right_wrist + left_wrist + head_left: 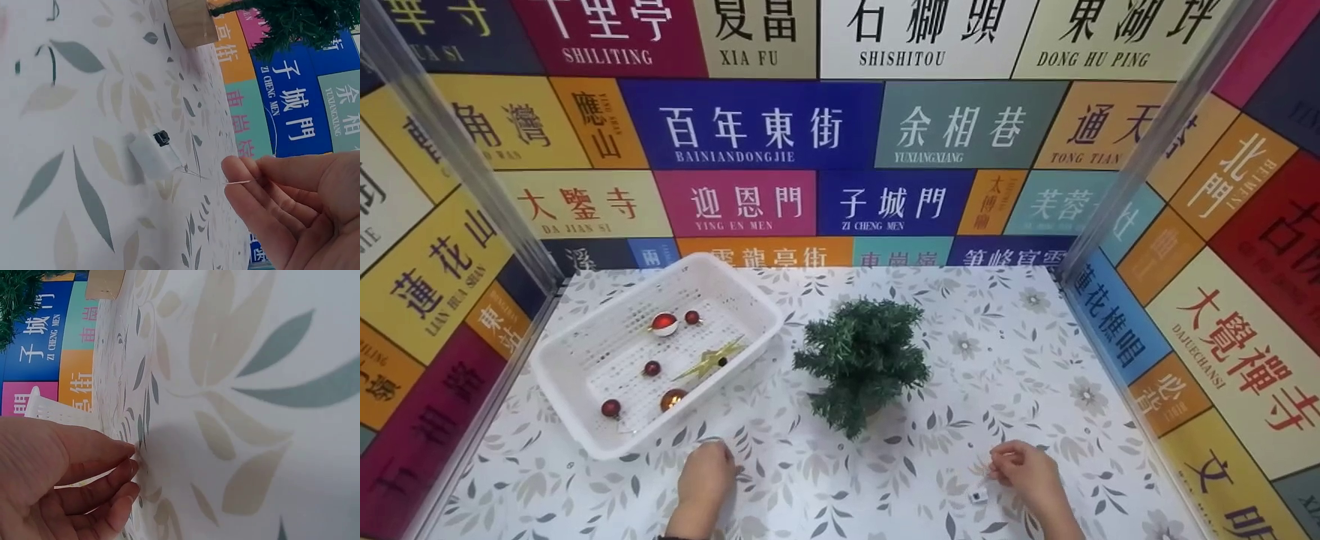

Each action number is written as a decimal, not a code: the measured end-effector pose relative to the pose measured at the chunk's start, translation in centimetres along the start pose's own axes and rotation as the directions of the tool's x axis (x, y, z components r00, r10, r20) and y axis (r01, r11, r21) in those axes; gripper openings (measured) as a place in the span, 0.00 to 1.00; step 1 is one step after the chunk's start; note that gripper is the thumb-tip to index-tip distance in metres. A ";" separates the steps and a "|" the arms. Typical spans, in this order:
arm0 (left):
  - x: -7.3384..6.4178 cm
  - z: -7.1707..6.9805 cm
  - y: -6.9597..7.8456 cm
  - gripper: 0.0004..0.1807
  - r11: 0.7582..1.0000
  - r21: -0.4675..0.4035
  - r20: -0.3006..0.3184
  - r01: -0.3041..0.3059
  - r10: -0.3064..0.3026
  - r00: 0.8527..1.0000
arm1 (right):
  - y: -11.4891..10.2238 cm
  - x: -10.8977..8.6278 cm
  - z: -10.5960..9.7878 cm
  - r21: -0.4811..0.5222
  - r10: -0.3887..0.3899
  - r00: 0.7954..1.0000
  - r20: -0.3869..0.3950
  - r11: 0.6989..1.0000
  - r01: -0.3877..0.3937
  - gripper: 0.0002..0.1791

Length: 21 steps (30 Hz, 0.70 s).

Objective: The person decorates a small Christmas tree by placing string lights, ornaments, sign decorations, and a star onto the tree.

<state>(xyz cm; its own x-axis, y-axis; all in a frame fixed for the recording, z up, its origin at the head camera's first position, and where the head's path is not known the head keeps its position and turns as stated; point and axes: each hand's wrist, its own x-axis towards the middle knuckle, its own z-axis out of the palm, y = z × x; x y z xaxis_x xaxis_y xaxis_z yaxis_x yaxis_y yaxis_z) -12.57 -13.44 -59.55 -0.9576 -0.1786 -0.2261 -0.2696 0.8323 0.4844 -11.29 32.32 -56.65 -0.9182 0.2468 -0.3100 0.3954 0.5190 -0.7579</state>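
Between thumb and fingertips my right hand (1030, 476) pinches a thin wire (239, 182) at the front right of the table. Fine wire strands run towards a small white box (154, 154) with a black switch, probably a battery box, lying on the tablecloth beside the hand. At the front left, my left hand (706, 480) rests on the cloth with its fingers loosely bent; it holds nothing. A small green artificial Christmas tree (862, 364) stands upright beyond and between the hands. Its light brown base (191, 22) shows in the right wrist view.
A white perforated plastic basket (754, 289) stands at the left. Inside lie several red baubles (664, 324), an orange-brown bauble (673, 400) and a gold star (709, 361). Panels with coloured signs (750, 124) enclose the table's back and sides.
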 end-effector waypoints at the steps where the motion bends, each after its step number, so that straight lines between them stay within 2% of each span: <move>1: 0.0 0.0 -0.1 0.06 1.000 -0.006 0.010 0.007 -0.007 1.000 | 0.2 0.2 -0.4 -0.028 -0.001 1.000 -0.008 1.000 0.001 0.08; 4: 0.0 0.0 -0.3 0.06 1.000 0.006 0.018 -0.003 0.003 1.000 | 0.3 0.8 -1.3 -0.110 -0.028 0.999 -0.025 0.994 0.025 0.09; 6: -0.1 -0.1 -0.2 0.05 1.000 0.022 0.016 -0.013 0.013 1.000 | 0.2 0.9 -1.5 -0.126 -0.043 0.999 -0.026 0.991 0.039 0.09; 10: -0.4 -0.1 0.3 0.04 0.997 0.053 -0.005 -0.051 0.051 0.999 | -0.4 0.5 -1.5 -0.041 -0.030 1.000 0.009 0.999 0.030 0.09; 14: -1.0 0.0 1.6 0.12 0.992 0.062 -0.032 -0.113 0.115 0.993 | -1.2 -0.6 -1.3 0.032 -0.001 1.000 0.016 1.000 0.001 0.09; 16: -1.6 0.0 2.6 0.16 0.987 0.074 -0.079 -0.145 0.151 0.985 | -1.7 -1.2 -1.1 0.054 0.017 1.000 0.015 0.998 -0.018 0.08; 18: -2.5 -0.1 3.9 0.16 0.980 0.085 -0.142 -0.180 0.190 0.971 | -2.1 -1.9 -0.8 0.099 0.033 0.999 0.020 0.994 -0.035 0.08; 19: -3.1 -0.2 4.7 0.14 0.975 0.087 -0.185 -0.206 0.219 0.958 | -2.4 -2.2 -0.7 0.129 0.041 0.999 0.023 0.991 -0.044 0.08; 20: -3.7 -0.3 5.6 0.11 0.966 0.086 -0.234 -0.245 0.259 0.937 | -2.7 -2.6 -0.5 0.164 0.046 0.999 0.026 0.985 -0.050 0.08; 21: -4.3 -0.3 6.6 0.07 0.950 0.077 -0.288 -0.302 0.311 0.906 | -2.9 -3.0 -0.4 0.200 0.047 0.998 0.035 0.978 -0.053 0.08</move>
<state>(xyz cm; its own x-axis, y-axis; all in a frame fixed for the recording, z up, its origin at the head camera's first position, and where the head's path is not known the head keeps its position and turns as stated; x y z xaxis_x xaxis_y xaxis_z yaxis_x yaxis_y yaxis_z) -10.21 -7.36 -55.11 -0.9805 -0.0538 0.1892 0.0408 0.8854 0.4631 -9.72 30.44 -53.29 -0.8990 0.2421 -0.3650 0.4301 0.3310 -0.8399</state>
